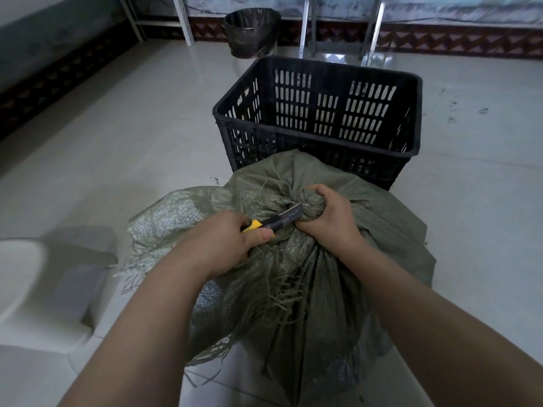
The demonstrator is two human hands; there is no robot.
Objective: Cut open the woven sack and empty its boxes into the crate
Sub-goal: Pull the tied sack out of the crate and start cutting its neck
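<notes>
Left hand (223, 245): curled round the yellow-and-black handle of the knife (273, 221), thumb lying along its top.
Right hand (329, 215): clenched round the tied neck (307, 201) of the sack (293, 304), fingers wrapped over the bunched weave.
Count: two hands, one knife, one sack, one crate (338, 67), one bin (252, 33).
Knife axis: long axis slants from the handle at the near left up to the far right. The blade (292, 214) is extended and its tip points into the tied neck, just beside the fingers gripping there; whether it has bitten into the weave cannot be told.
Sack position: on the floor (117, 142) between the person's forearms, its far side touching or just short of the crate's near wall.
Sack axis: bulk runs away from the person, with the gathered neck at the upper far end, pointing up toward the crate. Loose frayed strands hang down its near side and left edge.
Sack contents: hidden by the green weave.
Crate: black, slotted walls, open top, standing on the floor just beyond the sack. Its far and side inner walls show; its bottom is hidden behind the near wall and the sack.
Bin: round, lined with a dark bag, near the floor's far edge by the wall, beyond the crate; contents cannot be told.
Beside: a white moulded object (23, 283) at the floor's near left.
</notes>
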